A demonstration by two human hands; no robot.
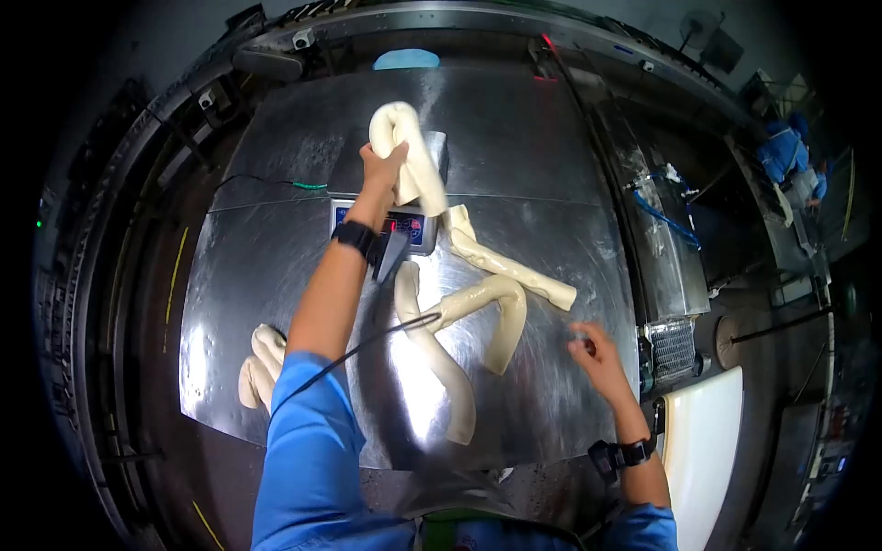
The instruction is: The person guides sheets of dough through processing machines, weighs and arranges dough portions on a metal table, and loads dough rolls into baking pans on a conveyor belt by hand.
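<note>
From my remote seat I saw a broad steel table (524,156) spread out beneath the grip (384,165), with a bright patch of glare (409,367) on the near side of it. Beyond the grip, a long metal rail (441,18) curved across my view. Off to its left I made out dark floor (207,468) and a yellow stripe (176,285). Well to its right stood a steel housing (657,253) with a blue hose (666,222), then a fan (700,28) farther back. Nearer me on that side, I noticed a white panel (706,450).

A smooth, cream-coloured dough-like rope (423,174) is held bent double at the scale (427,237).
</note>
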